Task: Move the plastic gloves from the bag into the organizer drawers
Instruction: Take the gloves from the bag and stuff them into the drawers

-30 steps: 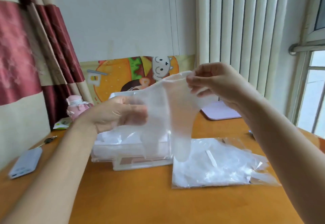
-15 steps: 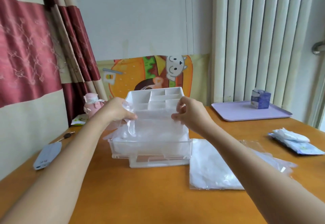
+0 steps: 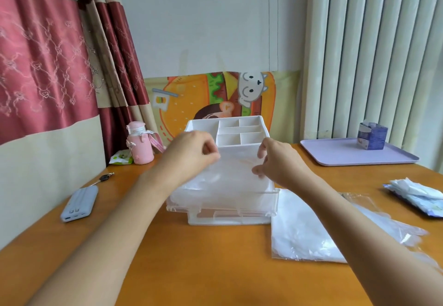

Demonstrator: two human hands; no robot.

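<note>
Nearest me on the table (image 3: 215, 269), the bag (image 3: 309, 238) lies flat to the right of the drawer (image 3: 223, 206), with a white wad inside it, so I judge there is plenty left to move. The drawer stands pulled out toward me, and the gloves (image 3: 215, 187) in it are heaped up to its front wall.

Just above that heap, my right hand (image 3: 281, 163) pinches the far edge of the top glove (image 3: 237, 164) between thumb and forefinger. My left hand (image 3: 191, 154) has its fingers curled at the other corner, and I cannot tell whether it grips the film.

The film looks light and clingy. On release it could stick to my fingers and lift back out, or slide over the front wall. A heap this high may jam when the drawer goes in. Pressing hard on the drawer could tip the organizer (image 3: 239, 127) behind it.
</note>
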